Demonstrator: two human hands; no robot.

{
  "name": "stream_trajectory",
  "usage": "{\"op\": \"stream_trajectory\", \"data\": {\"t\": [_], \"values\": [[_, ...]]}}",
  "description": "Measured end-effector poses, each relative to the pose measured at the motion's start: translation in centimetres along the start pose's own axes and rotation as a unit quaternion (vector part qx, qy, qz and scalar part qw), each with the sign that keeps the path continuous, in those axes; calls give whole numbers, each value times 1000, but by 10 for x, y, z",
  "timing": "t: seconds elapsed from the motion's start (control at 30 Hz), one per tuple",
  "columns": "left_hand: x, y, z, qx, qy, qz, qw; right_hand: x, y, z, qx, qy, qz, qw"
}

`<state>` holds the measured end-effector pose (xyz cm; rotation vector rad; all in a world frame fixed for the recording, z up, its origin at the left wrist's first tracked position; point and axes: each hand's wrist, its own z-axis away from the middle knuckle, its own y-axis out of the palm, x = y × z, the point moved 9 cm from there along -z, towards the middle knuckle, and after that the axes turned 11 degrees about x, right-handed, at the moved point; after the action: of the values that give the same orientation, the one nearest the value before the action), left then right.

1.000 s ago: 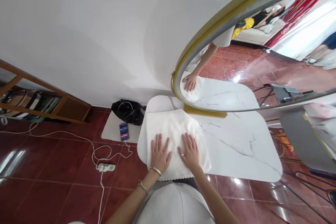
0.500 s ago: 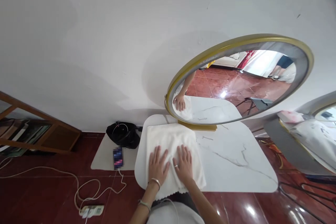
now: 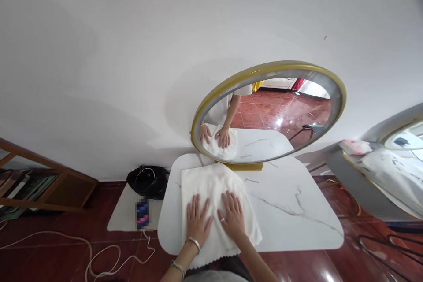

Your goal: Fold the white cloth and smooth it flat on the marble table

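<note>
A white towel (image 3: 211, 189) lies spread on the left part of a white marble table (image 3: 291, 211), its scalloped near edge hanging over the front. My left hand (image 3: 197, 222) rests flat on the towel with fingers spread, a bracelet at the wrist. Beside it my right hand (image 3: 233, 218), with a ring on one finger, also lies flat and open on the cloth. Both hands hold nothing. A round gold-framed mirror (image 3: 339, 86) stands at the table's back edge and reflects the hands and towel.
A black bag (image 3: 147, 180) and a phone (image 3: 142, 213) lie on a low white board left of the table. A white cable (image 3: 99, 260) trails over the red tiled floor. A wooden shelf (image 3: 39, 185) stands far left; another mirror and grey surface (image 3: 380, 176) are at right.
The view has tilted up and shifted, bringing the whole mirror into sight. Both hands stay flat on the towel, having slid slightly along it.
</note>
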<state>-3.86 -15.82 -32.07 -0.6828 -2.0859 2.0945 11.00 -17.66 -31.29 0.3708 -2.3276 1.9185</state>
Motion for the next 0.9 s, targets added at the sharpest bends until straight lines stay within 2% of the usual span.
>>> {"op": "stream_trajectory", "data": {"t": [0.07,0.13,0.23,0.33,0.43,0.57,0.63,0.73,0.83,0.9], "values": [[-14,7,-8,1,-6,44,999,-24,-5,11,2,10,-6,1000],[-12,6,-18,-21,-51,102,993,-43,-7,21,13,19,-17,1000],[23,-6,-38,-68,-200,215,954,-59,-4,31,49,34,-38,998],[55,-15,-61,-55,-305,312,898,-64,1,33,85,52,-55,994],[70,-26,-82,-37,-324,349,878,-64,4,32,101,61,-66,991],[76,-31,-89,-20,-358,393,847,-66,5,29,113,63,-75,989],[70,-34,-89,-12,-359,419,834,-66,5,29,118,61,-80,988],[45,-49,-92,-15,-322,459,828,-67,8,30,123,56,-92,987],[2,-71,-92,-25,-251,498,830,-71,14,35,114,65,-100,986],[-37,-86,-91,-19,-169,524,835,-76,20,39,107,76,-108,985]]}}
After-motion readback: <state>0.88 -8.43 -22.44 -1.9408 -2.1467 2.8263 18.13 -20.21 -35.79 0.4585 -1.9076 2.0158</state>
